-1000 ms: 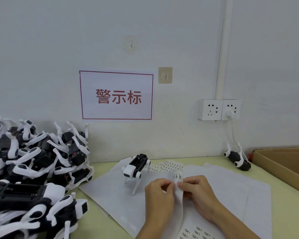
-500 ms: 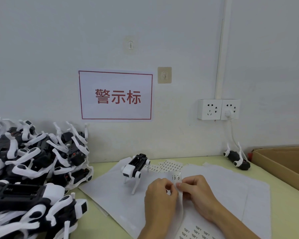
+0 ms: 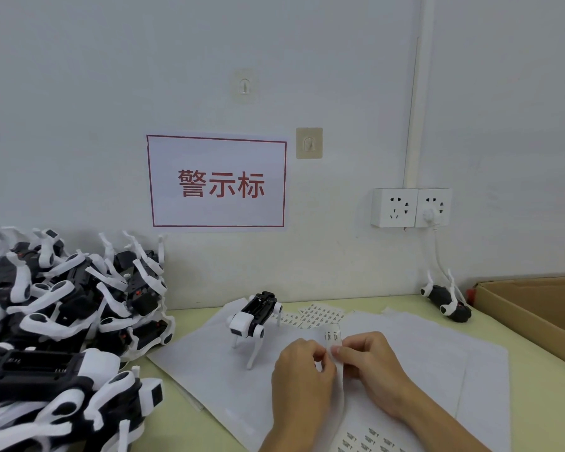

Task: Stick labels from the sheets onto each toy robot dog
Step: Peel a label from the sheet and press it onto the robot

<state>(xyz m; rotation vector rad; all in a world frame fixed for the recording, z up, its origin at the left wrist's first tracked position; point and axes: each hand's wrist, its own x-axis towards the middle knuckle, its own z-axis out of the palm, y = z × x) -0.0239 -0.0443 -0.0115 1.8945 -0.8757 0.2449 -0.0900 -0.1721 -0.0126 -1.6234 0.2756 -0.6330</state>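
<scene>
Head view: hands [image 3: 336, 370] unmoved on label sheet [image 3: 334, 337].

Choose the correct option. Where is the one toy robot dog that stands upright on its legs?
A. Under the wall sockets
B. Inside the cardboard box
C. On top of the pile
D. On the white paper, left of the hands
D: the standing toy robot dog is on the white paper, left of both hands.

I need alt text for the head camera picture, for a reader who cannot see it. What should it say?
Two hands, left hand and right hand, pinch a label sheet above white papers on a table. One toy robot dog stands just beyond them, a pile of toy robot dogs lies at left, and a cardboard box sits at right.
</scene>
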